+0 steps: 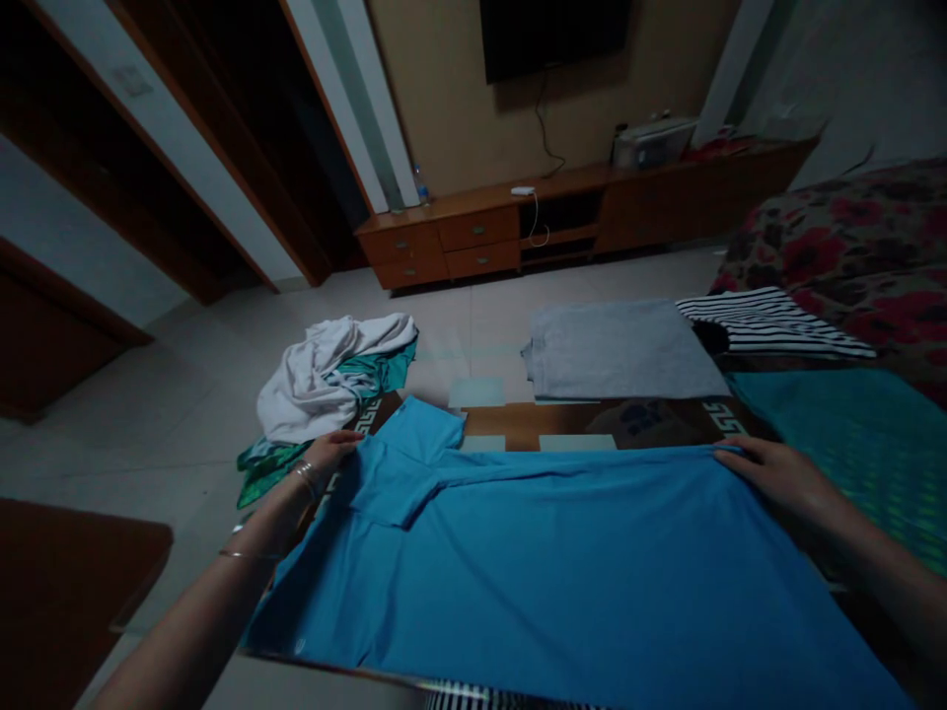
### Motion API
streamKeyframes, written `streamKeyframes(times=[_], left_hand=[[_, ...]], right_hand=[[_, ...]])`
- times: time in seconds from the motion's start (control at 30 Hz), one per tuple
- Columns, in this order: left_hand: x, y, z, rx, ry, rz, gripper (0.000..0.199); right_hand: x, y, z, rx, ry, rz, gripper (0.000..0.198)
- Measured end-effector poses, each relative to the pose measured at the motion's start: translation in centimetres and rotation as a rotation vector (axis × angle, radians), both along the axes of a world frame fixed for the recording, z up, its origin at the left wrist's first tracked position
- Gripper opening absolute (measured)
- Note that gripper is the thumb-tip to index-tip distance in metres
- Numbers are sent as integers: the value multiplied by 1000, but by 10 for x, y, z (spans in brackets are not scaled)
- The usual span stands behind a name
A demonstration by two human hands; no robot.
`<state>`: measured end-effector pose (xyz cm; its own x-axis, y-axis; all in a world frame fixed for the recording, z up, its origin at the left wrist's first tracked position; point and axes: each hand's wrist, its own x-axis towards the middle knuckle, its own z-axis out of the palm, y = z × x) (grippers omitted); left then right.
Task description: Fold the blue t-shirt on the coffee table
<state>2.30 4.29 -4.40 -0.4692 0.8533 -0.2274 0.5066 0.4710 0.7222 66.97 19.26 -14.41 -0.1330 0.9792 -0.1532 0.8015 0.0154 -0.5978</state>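
A bright blue soft-knit polo shirt [562,572] lies spread flat across the near part of a dark patterned table [651,419], its collar end to the left and its hem end to the right. The left hand [329,454], bangles at the wrist, rests at the shoulder beside the collar; its fingers lie close together on the cloth, though whether they pinch it cannot be told. The right hand [776,473] lies on the far right corner, fingers extended and close together, pressing the edge flat. One sleeve is turned inward over the chest.

Judgement: the fabric appears light, limp and somewhat smooth; it will sag and crease if lifted by one point. Shoulder seams and hem corners offer the soundest hold.

Beyond the left hand sits a rumpled heap of white and teal garments [329,380], touching or nearly touching the collar. Farther back lie a folded grey garment [621,350] and a black-and-white striped garment [769,323], both apart from the shirt. A teal cloth [850,434] crowds the right hand. A red floral bedcover [850,237] and a low wooden cabinet [518,227] stand beyond.
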Motion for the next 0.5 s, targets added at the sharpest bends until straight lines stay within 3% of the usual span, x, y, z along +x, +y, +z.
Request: streamKeyframes(times=[0.07, 0.17, 0.23, 0.3, 0.4, 0.5], left_hand=[[21, -6, 3, 63, 271, -33, 16], [64, -25, 6, 34, 637, -358, 24], [91, -37, 3, -96, 717, -593, 30], [109, -43, -2, -215, 759, -713, 26], [114, -39, -5, -307, 823, -734, 15], [103, -20, 5, -354, 801, -683, 21]], right_hand=[[0, -3, -4, 18, -43, -26, 48], [-1, -7, -6, 49, -63, -56, 43], [-2, -8, -6, 48, -62, -64, 42], [-3, -8, -6, 48, -55, -62, 41], [-4, -7, -4, 69, -52, -44, 41], [-4, -7, -1, 76, -38, -20, 42]])
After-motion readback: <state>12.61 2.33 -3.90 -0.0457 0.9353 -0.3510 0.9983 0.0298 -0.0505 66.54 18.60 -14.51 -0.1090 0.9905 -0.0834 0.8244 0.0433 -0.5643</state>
